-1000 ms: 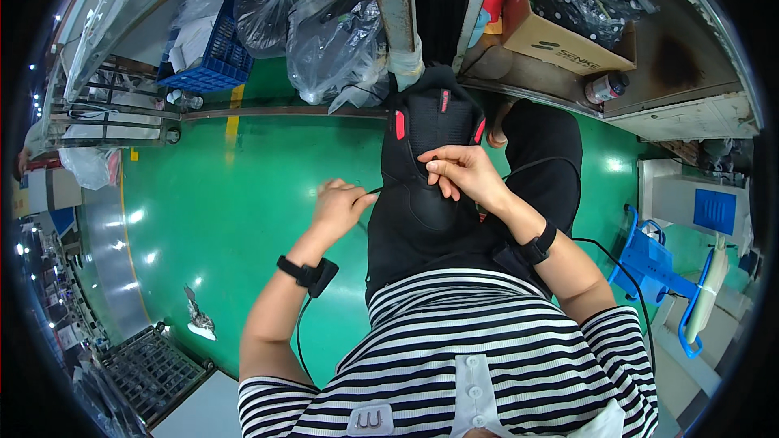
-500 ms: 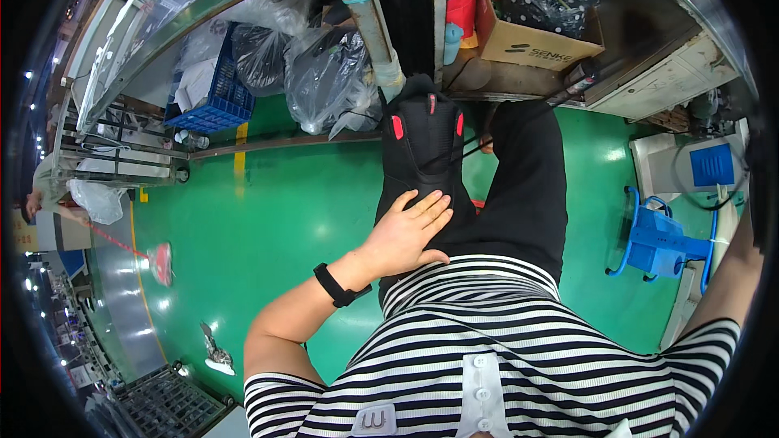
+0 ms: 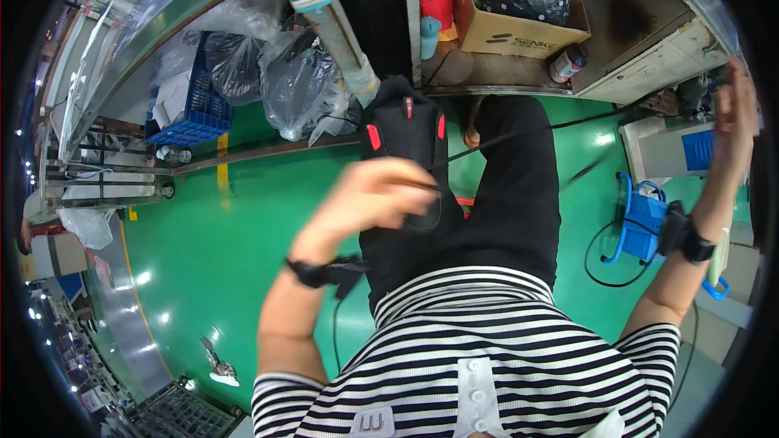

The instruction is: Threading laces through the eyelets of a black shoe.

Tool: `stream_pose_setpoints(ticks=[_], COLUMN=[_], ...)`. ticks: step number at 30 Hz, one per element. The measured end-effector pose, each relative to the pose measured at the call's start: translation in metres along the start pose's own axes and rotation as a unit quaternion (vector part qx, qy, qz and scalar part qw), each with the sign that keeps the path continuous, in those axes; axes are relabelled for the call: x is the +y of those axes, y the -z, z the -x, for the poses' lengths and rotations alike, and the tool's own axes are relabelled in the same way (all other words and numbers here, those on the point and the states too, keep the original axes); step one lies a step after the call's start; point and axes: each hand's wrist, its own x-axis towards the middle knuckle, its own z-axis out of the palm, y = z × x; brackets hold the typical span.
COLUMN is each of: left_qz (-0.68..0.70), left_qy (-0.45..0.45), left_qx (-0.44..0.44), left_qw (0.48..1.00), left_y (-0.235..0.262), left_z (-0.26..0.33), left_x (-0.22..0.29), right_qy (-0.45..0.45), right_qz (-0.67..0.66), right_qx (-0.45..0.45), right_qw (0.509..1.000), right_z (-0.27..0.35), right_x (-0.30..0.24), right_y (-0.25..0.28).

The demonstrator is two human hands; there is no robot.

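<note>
My left hand (image 3: 381, 193) is blurred over my left thigh, its fingers curled on a thin black cord (image 3: 519, 135). Below and beyond that hand, a black padded item with red tabs (image 3: 406, 126) lies along the thigh; its kind is unclear. The cord stretches to the upper right, toward my raised right hand (image 3: 734, 113). Motion smears the right fingers, and whether they grip the cord does not show. Each wrist wears a black band (image 3: 696, 245) with a small dark device on it.
A metal-framed bench stands ahead, with plastic bags (image 3: 304, 85) and a blue crate (image 3: 195, 101) beneath it. A cardboard box (image 3: 519, 32) and a dark bottle (image 3: 568, 62) sit on the lower shelf. At the right is a blue wheeled frame (image 3: 641, 223). Some litter (image 3: 219, 363) lies on the green floor.
My left hand has lifted from lying flat on the thigh and curled round the cord. The right hand has come into view at the right, and the cord now crosses over my legs.
</note>
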Motion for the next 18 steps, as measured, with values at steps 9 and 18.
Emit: stream_pose_setpoints(ticks=[9,18], left_qz=[0.47,0.152], left_qy=[-0.072,0.048], left_qx=[0.527,0.696], left_qw=[0.705,0.7], left_y=[0.188,0.16], left_z=[0.277,0.24], left_x=[-0.168,-0.248], right_qy=[-0.38,-0.382], right_qz=[-0.11,-0.055], right_qx=[-0.421,-0.521], right_qw=[0.816,0.761], right_z=[0.263,0.29], right_x=[0.143,0.132], right_y=[-0.182,-0.181])
